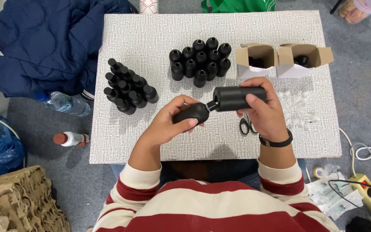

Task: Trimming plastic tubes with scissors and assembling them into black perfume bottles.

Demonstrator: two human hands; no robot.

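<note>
My left hand (168,122) grips a small black bottle (193,113) lying sideways, its neck pointing right. My right hand (265,109) holds a larger black cylinder (237,97) whose left end meets the small bottle's neck. Both are held just above the white textured table (151,38). Behind them stand two clusters of several black bottles: one upright group (200,60) at centre and one tilted group (129,88) to the left.
Two open cardboard boxes (258,58) (303,58) stand at the back right. Scissors (246,125) and clear plastic bits (299,105) lie by my right hand. A blue jacket (44,43), water bottles (65,103) and cables (366,150) lie on the floor.
</note>
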